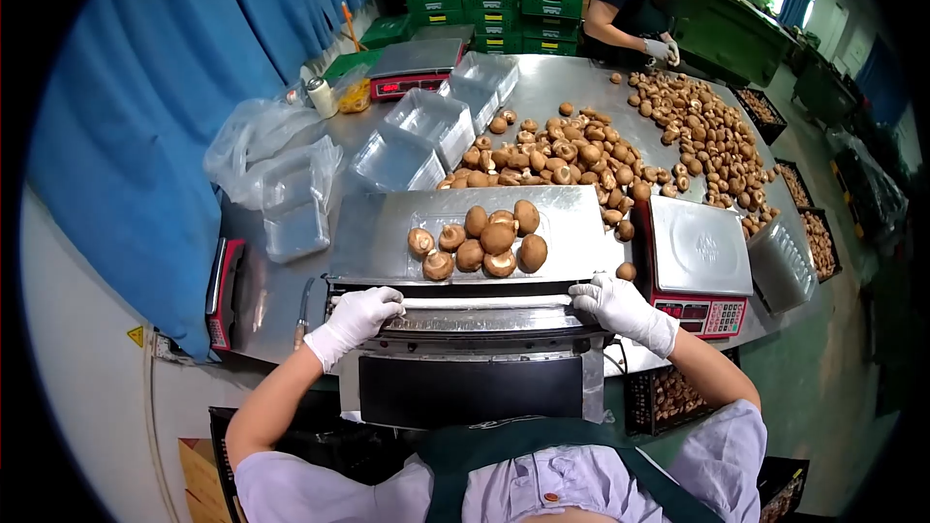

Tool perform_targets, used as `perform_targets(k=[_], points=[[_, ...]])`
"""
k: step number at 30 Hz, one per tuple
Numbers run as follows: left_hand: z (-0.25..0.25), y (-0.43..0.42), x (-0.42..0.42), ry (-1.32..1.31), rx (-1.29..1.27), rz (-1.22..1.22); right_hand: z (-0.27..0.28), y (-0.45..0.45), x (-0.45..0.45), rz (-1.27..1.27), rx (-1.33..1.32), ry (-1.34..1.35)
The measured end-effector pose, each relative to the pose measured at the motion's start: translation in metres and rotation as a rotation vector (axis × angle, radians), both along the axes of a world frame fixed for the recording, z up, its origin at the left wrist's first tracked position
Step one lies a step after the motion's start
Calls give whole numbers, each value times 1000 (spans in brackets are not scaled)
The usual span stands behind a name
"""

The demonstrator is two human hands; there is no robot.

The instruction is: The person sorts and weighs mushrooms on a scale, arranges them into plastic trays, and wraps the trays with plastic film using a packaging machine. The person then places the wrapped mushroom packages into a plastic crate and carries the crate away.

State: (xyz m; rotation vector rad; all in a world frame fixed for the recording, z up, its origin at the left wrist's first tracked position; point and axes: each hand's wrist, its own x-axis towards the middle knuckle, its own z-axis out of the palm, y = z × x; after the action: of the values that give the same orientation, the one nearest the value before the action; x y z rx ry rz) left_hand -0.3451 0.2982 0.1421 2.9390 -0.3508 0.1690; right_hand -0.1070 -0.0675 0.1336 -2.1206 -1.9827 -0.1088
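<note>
In the head view, both my hands wear white gloves and are at the front of a tabletop film wrapper (471, 349). My left hand (360, 322) pinches the left end of a strip of cling film (475, 302), which looks white along its edge. At the strip's right end, my right hand (623, 308) has its fingers closed on it. Just beyond, several brown mushrooms (499, 237) sit in a clear tray (542, 223) on the wrapper's metal plate (378, 250). The fingertips are partly hidden.
Loose mushrooms (562, 150) lie heaped behind the plate. A red scale (699, 252) stands right; stacked clear trays (431, 126) and a plastic bag (262, 150) are left. A knife (304, 310) lies by my left hand. Another person (630, 10) works at the far end.
</note>
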Motion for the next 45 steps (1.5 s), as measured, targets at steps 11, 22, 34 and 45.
perform_targets(k=[11,22,34,45], points=[[31,-23,-57,466,-1015,493,9,-57,-47,-337,56,654],[125,34,58,-480,-1172,271,151,49,-1,-533,941,751],[-34,62,118,61,-946,244,-56,99,77,-343,500,929],[-15,32,79,353,-1318,766,-8,80,38,-761,211,594]])
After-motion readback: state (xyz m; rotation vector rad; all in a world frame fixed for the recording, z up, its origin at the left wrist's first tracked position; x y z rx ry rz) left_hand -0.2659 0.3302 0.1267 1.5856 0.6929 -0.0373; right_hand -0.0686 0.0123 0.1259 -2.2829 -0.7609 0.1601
